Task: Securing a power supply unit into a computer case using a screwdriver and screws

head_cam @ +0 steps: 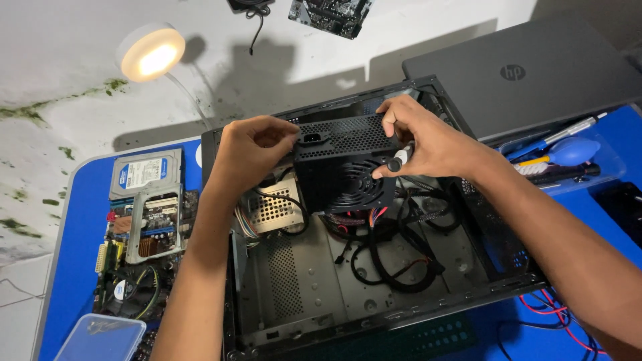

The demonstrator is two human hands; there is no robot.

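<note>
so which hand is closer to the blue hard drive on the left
Left. The left hand grips the power supply just right of the hard drive; the right hand is farther right, on the supply's far side.

Power supply [344, 164] in computer case [495, 267], at its rear edge, above loose cables [394, 247] on the case floor. Left of case: hard drive [146, 172], motherboard [137, 261] in front of it. Laptop [528, 73] behind case at right; lamp [150, 53] behind at left.

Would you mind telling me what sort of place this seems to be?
Probably a home or small computer repair bench: an open computer case lies on a blue table, both hands hold its power supply, and a loose hard drive and motherboard lie alongside.
</note>
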